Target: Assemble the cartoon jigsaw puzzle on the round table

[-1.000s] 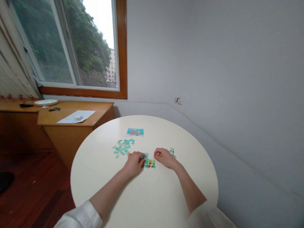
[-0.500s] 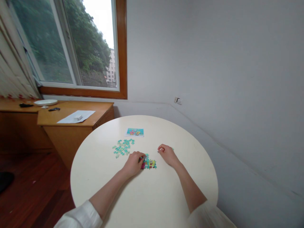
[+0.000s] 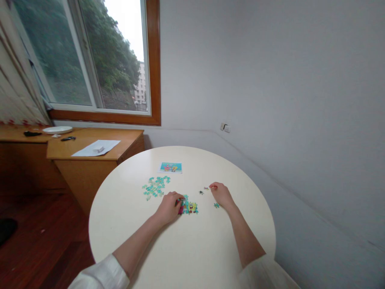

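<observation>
So on the far left you've got the pile of loose pieces (image 3: 156, 187), mostly teal, with the picture card (image 3: 170, 167) just beyond it, good for checking colours. Your left hand (image 3: 171, 207) is curled over the left edge of the joined puzzle (image 3: 191, 207); I can't make out if it's gripping or just resting. I'd press lightly and flat there so the joints don't pop. Right of that sit a dark piece (image 3: 201, 192) and a pale piece (image 3: 206, 188), apart from the puzzle. A teal piece (image 3: 216, 205) lies nearer you, just below your right hand (image 3: 221, 194). That hand's thumb and finger are bunched by the pale one, can't see if they're pinching anything. Imo, grab pieces by their edges, picture side up.
</observation>
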The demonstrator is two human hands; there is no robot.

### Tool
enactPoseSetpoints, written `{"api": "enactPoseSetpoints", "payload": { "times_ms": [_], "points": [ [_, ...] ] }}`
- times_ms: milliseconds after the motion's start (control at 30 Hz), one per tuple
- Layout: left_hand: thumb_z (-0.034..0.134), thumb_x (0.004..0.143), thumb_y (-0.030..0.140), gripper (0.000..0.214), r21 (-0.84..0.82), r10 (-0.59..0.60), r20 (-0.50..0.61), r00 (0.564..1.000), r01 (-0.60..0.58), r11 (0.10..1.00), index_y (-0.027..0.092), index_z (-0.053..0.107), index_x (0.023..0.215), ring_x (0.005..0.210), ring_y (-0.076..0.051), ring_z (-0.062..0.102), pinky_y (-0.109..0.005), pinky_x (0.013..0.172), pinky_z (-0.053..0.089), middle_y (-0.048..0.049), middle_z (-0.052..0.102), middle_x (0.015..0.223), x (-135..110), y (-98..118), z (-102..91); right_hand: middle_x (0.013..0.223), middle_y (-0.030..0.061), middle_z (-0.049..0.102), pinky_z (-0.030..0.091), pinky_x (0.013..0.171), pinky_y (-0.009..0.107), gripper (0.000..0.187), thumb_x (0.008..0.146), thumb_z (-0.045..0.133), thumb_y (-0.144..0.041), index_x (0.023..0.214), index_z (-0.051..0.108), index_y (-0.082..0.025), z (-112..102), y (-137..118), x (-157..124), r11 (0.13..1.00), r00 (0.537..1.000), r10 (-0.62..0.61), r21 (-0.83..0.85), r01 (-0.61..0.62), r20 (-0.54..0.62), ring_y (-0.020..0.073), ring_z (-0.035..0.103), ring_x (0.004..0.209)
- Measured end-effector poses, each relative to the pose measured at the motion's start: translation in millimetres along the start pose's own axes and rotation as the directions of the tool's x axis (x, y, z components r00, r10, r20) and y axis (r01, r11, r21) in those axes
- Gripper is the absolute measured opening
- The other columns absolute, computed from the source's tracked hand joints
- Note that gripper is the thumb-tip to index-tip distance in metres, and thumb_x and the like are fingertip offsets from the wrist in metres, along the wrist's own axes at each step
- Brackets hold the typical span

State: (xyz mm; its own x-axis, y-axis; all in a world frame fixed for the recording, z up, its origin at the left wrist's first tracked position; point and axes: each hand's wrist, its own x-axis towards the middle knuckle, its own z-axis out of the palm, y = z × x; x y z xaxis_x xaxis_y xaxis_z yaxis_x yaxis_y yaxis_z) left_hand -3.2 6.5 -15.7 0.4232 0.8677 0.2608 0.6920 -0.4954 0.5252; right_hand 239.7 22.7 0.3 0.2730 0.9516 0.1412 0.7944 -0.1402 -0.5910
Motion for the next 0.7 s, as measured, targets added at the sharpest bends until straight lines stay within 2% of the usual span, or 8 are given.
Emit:
{"api": "enactPoseSetpoints", "payload": {
  "times_ms": [200,400,600,700],
  "points": [
    [0.047,0.079,0.011,0.029,-0.014,-0.001,-0.005,1.0,0.0,1.0,0.018,0.068,0.098,0.094,-0.02,0.057,-0.031,0.087,0.041,-0.0076,0.066,0.1,0.1,-1.1,1.1,0.088,0.0061,0.07,0.042,0.068,0.024,0.028,0.077,0.045,-0.011,0.087,0.07,-0.018,1.0,1.5,1.6,0.999,1.0,-0.018,-0.034,0.019,0.017,0.0155,0.062,0.078],
    [0.047,0.079,0.012,0.029,-0.005,0.004,-0.007,1.0,-0.004,1.0,0.018,0.069,0.097,0.094,-0.02,0.057,-0.031,0.087,0.041,-0.0077,0.066,0.099,-0.6,0.0,-0.3,0.092,0.0057,0.07,0.043,0.082,0.028,0.031,0.08,0.043,-0.01,0.083,0.072,-0.019,10.8,3.2,4.2,0.986,0.987,-0.144,0.095,0.137,0.076,0.017,0.062,0.089],
    [0.046,0.079,0.012,0.029,-0.005,0.013,-0.005,1.0,-0.013,1.0,0.018,0.069,0.097,0.094,-0.02,0.057,-0.031,0.087,0.041,-0.0079,0.066,0.099,-0.3,-1.3,-0.1,0.091,0.0083,0.064,0.043,0.078,0.029,0.027,0.079,0.053,-0.023,0.099,0.07,-0.018,22.3,-0.1,-2.0,0.971,0.963,-0.231,-0.026,0.237,0.14,0.0181,0.059,0.082],
    [0.046,0.079,0.013,0.029,-0.014,0.012,-0.001,1.0,-0.012,1.0,0.018,0.069,0.097,0.094,-0.02,0.057,-0.031,0.087,0.041,-0.0081,0.066,0.099,0.0,-1.8,0.2,0.088,0.0073,0.062,0.042,0.076,0.029,0.025,0.078,0.054,-0.022,0.099,0.069,-0.019,25.8,-0.5,-2.3,0.969,0.959,-0.238,-0.034,0.246,0.153,0.0172,0.057,0.08]
  ]
}}
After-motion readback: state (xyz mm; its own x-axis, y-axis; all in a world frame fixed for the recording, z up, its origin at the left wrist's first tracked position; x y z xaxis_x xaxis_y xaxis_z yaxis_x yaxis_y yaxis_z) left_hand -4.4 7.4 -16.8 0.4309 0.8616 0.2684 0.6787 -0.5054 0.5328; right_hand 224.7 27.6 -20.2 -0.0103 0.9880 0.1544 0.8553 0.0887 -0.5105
